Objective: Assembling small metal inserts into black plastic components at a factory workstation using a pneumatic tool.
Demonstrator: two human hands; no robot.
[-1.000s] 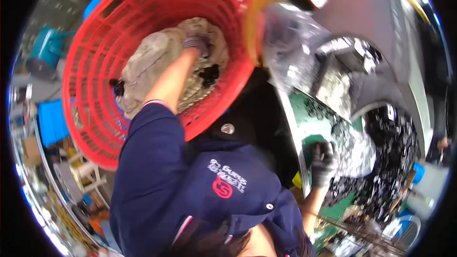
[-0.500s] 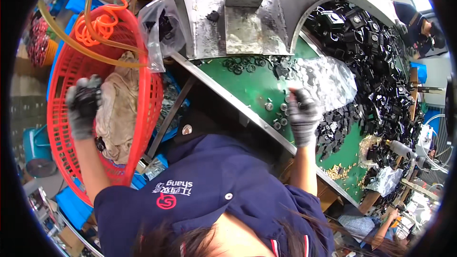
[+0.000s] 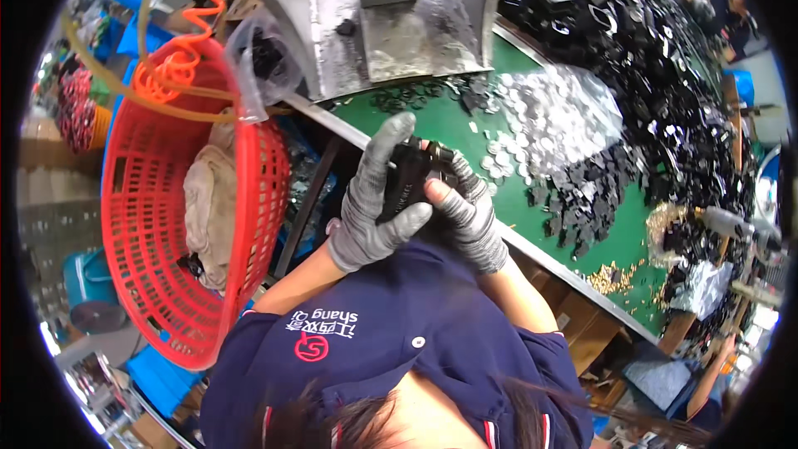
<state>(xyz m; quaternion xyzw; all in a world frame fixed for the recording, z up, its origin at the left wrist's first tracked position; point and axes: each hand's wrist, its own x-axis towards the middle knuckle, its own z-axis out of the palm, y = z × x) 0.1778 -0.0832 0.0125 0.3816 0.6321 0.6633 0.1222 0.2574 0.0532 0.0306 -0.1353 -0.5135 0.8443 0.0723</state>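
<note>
Across from me runs a metal-edged green workbench, heaped with glossy black parts. By its near edge, the worker's grey-gloved left hand and grey-gloved right hand together grasp one chunky black piece, before the chest. Left of them stands a red perforated plastic basket holding beige cloth.

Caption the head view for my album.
Gloved left hand and right hand with a black part between them, beside a green bench, red basket nearby.
</note>
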